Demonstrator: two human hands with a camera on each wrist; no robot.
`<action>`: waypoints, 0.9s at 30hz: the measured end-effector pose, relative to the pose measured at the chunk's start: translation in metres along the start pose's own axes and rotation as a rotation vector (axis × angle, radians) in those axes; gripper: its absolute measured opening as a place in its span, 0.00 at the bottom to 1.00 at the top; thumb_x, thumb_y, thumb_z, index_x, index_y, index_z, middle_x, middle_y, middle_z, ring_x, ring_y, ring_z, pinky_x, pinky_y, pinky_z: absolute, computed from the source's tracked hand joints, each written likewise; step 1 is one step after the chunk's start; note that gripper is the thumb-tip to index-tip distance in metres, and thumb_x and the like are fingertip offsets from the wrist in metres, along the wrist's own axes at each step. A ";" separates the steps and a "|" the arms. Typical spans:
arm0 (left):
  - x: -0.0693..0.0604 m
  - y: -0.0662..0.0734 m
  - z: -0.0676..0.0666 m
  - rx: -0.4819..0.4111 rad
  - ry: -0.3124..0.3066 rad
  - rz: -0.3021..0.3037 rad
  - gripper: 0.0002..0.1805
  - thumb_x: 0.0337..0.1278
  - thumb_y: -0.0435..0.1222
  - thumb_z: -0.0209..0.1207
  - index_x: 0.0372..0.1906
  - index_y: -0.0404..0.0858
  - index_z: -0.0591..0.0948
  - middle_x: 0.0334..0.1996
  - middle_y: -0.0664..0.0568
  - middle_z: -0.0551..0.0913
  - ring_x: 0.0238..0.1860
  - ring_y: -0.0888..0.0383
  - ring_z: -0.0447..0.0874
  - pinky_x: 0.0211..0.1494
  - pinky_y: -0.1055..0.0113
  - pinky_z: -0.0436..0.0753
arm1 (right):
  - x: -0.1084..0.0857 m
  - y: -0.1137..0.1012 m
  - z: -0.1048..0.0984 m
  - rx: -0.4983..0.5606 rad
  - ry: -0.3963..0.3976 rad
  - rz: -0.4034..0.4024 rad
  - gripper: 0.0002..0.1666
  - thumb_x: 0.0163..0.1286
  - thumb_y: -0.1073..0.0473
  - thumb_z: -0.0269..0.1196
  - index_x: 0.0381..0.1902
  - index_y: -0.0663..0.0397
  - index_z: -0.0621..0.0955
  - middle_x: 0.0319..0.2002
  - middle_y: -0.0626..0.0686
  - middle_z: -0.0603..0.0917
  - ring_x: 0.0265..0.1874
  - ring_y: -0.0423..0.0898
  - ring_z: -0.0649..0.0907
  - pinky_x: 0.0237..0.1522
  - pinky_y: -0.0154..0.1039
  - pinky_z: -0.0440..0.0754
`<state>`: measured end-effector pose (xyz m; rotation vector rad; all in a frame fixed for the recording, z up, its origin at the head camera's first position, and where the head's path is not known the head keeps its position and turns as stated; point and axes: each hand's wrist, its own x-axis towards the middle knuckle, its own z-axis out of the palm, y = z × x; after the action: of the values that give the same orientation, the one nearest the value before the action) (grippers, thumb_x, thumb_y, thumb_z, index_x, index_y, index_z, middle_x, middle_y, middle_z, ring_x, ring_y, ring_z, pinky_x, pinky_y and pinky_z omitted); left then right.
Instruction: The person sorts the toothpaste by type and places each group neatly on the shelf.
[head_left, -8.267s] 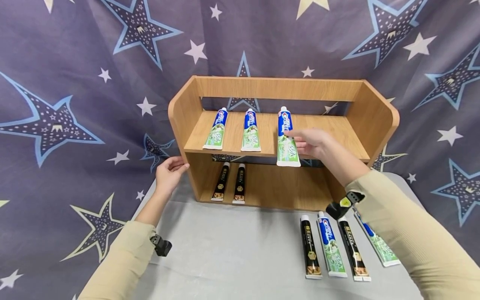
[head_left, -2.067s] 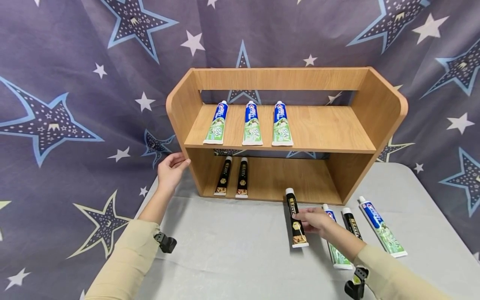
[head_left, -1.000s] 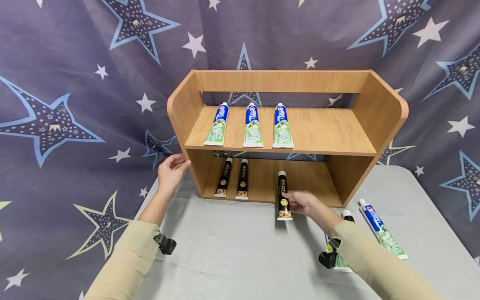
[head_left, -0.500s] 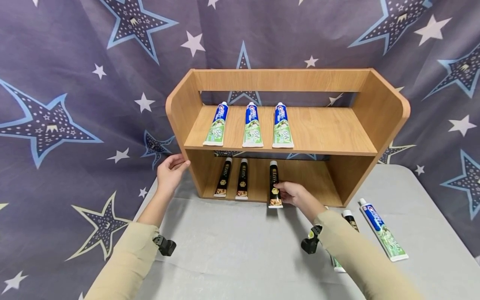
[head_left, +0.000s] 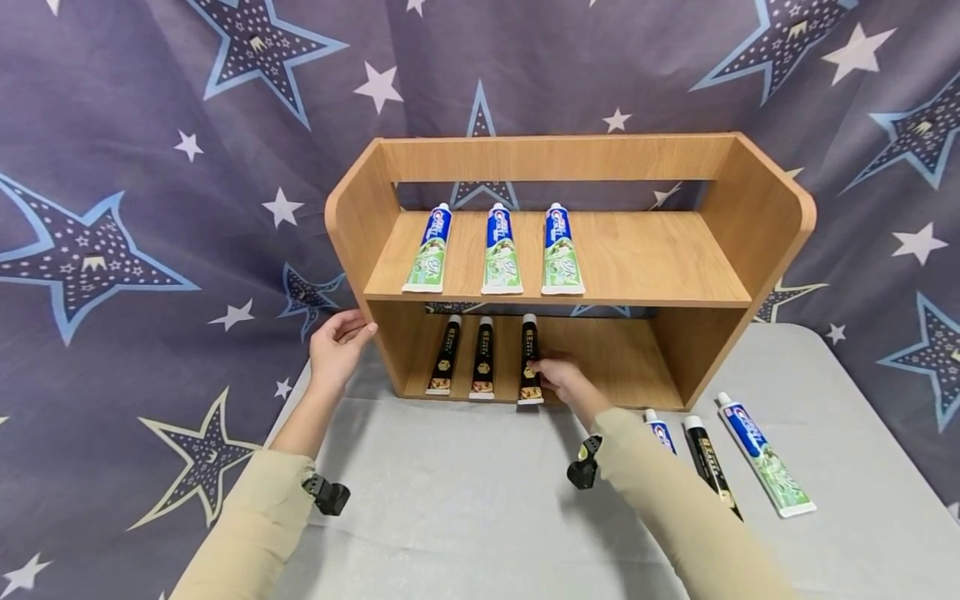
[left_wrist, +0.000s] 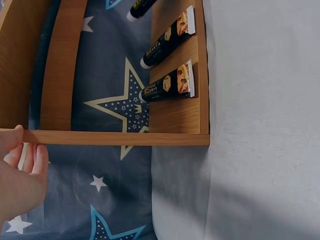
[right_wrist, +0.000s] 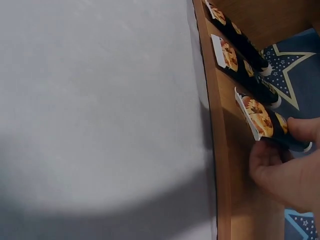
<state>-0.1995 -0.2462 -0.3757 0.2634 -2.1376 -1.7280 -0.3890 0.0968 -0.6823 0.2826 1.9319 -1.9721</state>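
Right hand (head_left: pixel 561 375): fingers clamped on a black tube (head_left: pixel 528 350), in the lower compartment of the rack (head_left: pixel 562 158); two similar tubes (head_left: pixel 483 358) at its nine o'clock. Farther toward nine, left hand (head_left: pixel 339 354): fingers pinch the rack's side. Three blue-green tubes (head_left: pixel 500 254) above, twelve o'clock; counter (head_left: pixel 450 500) tubes (head_left: pixel 767 458), four o'clock.

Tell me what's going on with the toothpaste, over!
Right hand gripping black tube at lower shelf. Left hand holding rack's left side. Nothing visibly in the way.
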 end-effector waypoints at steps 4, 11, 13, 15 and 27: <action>0.000 -0.001 0.000 -0.001 -0.009 0.013 0.18 0.56 0.28 0.63 0.52 0.25 0.78 0.32 0.65 0.81 0.34 0.77 0.80 0.42 0.87 0.80 | -0.013 -0.011 0.012 -0.131 0.090 -0.055 0.34 0.56 0.57 0.71 0.61 0.54 0.74 0.48 0.51 0.85 0.42 0.48 0.84 0.43 0.43 0.86; -0.002 -0.002 -0.002 -0.007 0.014 0.001 0.18 0.54 0.29 0.64 0.51 0.27 0.79 0.29 0.70 0.80 0.38 0.71 0.83 0.43 0.86 0.81 | -0.038 -0.035 0.022 -0.286 0.241 -0.175 0.30 0.48 0.56 0.75 0.51 0.56 0.81 0.48 0.54 0.84 0.41 0.49 0.84 0.42 0.40 0.84; -0.002 -0.002 -0.002 -0.012 0.008 -0.001 0.19 0.55 0.29 0.64 0.51 0.27 0.79 0.28 0.72 0.79 0.39 0.71 0.83 0.43 0.86 0.81 | -0.055 -0.049 0.026 -0.337 0.252 -0.168 0.29 0.48 0.55 0.76 0.50 0.55 0.82 0.47 0.55 0.85 0.41 0.49 0.84 0.41 0.39 0.84; -0.001 -0.001 -0.002 -0.016 0.001 -0.001 0.19 0.55 0.29 0.64 0.51 0.27 0.78 0.27 0.73 0.79 0.39 0.71 0.83 0.44 0.86 0.81 | -0.084 -0.071 0.034 -0.393 0.247 -0.154 0.27 0.51 0.56 0.74 0.50 0.57 0.82 0.46 0.56 0.86 0.40 0.50 0.84 0.39 0.40 0.84; 0.002 -0.002 -0.002 -0.025 -0.005 -0.007 0.19 0.54 0.29 0.65 0.51 0.27 0.78 0.27 0.73 0.80 0.38 0.71 0.83 0.44 0.85 0.81 | -0.161 -0.121 0.058 -0.626 0.271 -0.181 0.24 0.58 0.53 0.68 0.50 0.60 0.83 0.50 0.57 0.85 0.50 0.49 0.82 0.50 0.31 0.81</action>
<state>-0.2007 -0.2486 -0.3766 0.2597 -2.1201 -1.7594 -0.2832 0.0580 -0.5059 0.2144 2.7112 -1.3665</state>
